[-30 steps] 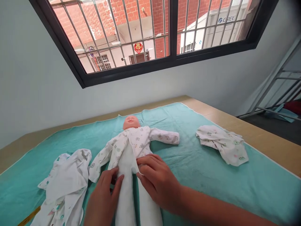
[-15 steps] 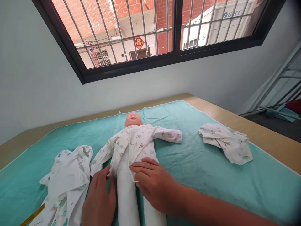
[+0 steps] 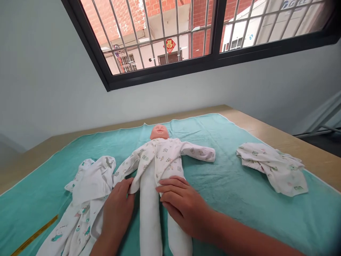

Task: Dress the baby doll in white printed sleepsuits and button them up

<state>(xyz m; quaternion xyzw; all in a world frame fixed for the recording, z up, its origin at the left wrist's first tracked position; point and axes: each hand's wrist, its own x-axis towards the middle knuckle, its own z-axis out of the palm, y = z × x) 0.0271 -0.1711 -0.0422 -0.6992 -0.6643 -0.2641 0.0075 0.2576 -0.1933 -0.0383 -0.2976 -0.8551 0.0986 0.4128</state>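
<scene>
A baby doll [image 3: 159,132] lies on its back in a white long-sleeved baby shirt [image 3: 166,154] printed with small bears. Its plain white legs [image 3: 150,217] stretch toward me. My left hand [image 3: 119,204] pinches the lower edge of the shirt's left front flap, beside the doll's hip. Across the lower right front lies my right hand [image 3: 183,204], its fingers stretched over the hem and the top of the leg. That hand hides the hem's corner. The left front flap is drawn aside, baring a strip of white body.
Crumpled white baby clothes [image 3: 90,192] lie left of the doll, near a yellow measuring tape [image 3: 36,234]. Another folded printed garment [image 3: 271,167] is at the right. A turquoise cloth [image 3: 223,209] covers much of the wooden table [image 3: 266,137], beneath a barred window [image 3: 165,71].
The view has shifted, so the doll and clothes appear farther right. My left hand has closed on the left flap's edge. The right hand's fingers now cover the hem corner that showed before.
</scene>
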